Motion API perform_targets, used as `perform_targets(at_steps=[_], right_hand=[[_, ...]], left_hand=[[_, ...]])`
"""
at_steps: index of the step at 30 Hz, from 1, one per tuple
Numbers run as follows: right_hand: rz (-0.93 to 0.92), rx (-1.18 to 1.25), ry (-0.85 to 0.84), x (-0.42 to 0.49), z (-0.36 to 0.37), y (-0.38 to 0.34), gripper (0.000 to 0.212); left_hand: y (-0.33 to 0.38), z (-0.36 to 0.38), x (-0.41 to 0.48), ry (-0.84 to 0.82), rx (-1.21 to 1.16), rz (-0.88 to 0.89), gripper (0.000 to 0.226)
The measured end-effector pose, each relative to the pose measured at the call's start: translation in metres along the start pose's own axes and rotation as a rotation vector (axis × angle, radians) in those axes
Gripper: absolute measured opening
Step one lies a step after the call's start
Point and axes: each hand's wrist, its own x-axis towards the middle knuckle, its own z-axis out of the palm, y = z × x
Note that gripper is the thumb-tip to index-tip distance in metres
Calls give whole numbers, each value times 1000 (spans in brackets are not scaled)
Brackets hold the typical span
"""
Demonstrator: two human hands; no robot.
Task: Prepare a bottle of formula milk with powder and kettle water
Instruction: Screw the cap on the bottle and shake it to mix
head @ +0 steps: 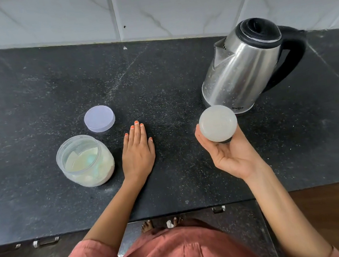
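Right hand (227, 155) grips capped bottle (218, 123), left hand (137, 153) lies flat on counter (158, 86) beside open powder jar (85, 160); risk: careless left sweep knocks jar, spilling powder.

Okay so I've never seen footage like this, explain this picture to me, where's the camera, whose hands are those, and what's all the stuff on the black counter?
No machine here: a person works with bare hands, and the single picture comes from a wide-angle camera worn on their head, looking down, so edges bend. The left hand lies flat on the dark counter. The right hand, palm up, holds what seems to be the capped bottle, seen from above as a cloudy round dome. On the counter stand an open jar of pale powder, its round lid lying behind it, and a steel kettle with a black handle, at right.
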Motion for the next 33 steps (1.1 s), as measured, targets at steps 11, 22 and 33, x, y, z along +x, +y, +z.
perform_targets(at_steps=[11, 22, 33], right_hand=[[-60, -338, -267, -11, 10, -3, 70], [-965, -859, 58, -25, 29, -12, 46], [-816, -824, 157, -19, 19, -2, 31]], left_hand=[[0, -1, -1, -10, 3, -5, 50], [0, -2, -1, -18, 28, 4, 50], [0, 0, 0, -4, 15, 7, 49]])
